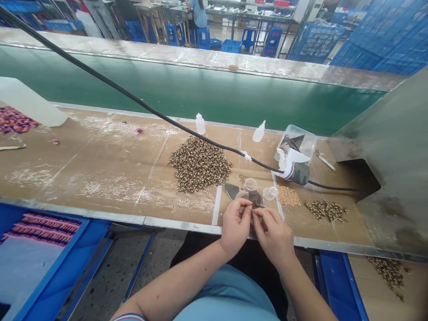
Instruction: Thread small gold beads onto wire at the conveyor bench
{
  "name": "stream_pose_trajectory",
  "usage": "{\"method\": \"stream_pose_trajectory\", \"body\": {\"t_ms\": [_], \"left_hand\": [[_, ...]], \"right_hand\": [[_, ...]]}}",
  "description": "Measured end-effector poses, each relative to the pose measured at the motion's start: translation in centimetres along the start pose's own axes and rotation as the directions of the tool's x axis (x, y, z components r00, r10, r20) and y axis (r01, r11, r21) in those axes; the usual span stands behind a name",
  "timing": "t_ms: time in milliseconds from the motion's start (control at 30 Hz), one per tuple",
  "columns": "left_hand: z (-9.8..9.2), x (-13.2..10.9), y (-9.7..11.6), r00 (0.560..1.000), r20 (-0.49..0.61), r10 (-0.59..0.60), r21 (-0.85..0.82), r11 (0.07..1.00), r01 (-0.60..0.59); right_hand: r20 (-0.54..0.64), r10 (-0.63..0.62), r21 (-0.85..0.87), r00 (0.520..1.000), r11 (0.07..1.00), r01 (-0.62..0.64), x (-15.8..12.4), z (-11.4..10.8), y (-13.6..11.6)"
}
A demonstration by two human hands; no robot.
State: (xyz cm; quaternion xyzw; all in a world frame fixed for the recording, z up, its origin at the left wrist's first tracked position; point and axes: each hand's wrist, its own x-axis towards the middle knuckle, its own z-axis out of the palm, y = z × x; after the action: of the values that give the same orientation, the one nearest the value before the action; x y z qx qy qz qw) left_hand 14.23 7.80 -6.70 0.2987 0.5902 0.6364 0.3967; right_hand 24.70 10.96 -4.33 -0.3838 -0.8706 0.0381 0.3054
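Note:
My left hand [236,223] and my right hand [273,227] meet at the bench's front edge, fingertips pinched together. Whatever lies between them is too small to make out. Just beyond the fingers a camouflage cloth piece [232,191] lies on the cardboard top, with a small clear cup [250,184] at its far side. A second clear cup [270,193] sits beside a pile of tan beads [288,195]. To the left rises a large heap of small dark-and-gold pieces [199,165]; a smaller pile of similar pieces [326,210] lies to the right.
A black cable [133,96] slants across above the bench. White squeeze bottles [199,124] stand at the back, near a clear plastic box [309,138] with cloth. A metal panel [394,156] bounds the right. Beyond runs a green belt [167,87]. Blue crates [75,249] flank my seat.

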Motion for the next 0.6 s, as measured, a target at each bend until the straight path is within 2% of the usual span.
{"method": "stream_pose_trajectory", "body": {"t_ms": [200,433,600], "left_hand": [[0.06,0.15,0.08,1.0,0.012,0.004,-0.027,1.0,-0.004],[-0.01,0.11,-0.04,1.0,0.017,0.018,0.009,1.0,-0.019],[-0.03,0.16,-0.07,1.0,0.02,0.007,-0.015,1.0,-0.007]], "right_hand": [[0.037,0.039,0.094,0.999,0.995,-0.042,0.06,-0.01,0.33],[0.075,0.039,0.126,0.996,0.991,-0.049,-0.06,-0.08,0.71],[0.131,0.112,0.217,0.985,0.966,-0.139,-0.06,0.04,0.92]]}}
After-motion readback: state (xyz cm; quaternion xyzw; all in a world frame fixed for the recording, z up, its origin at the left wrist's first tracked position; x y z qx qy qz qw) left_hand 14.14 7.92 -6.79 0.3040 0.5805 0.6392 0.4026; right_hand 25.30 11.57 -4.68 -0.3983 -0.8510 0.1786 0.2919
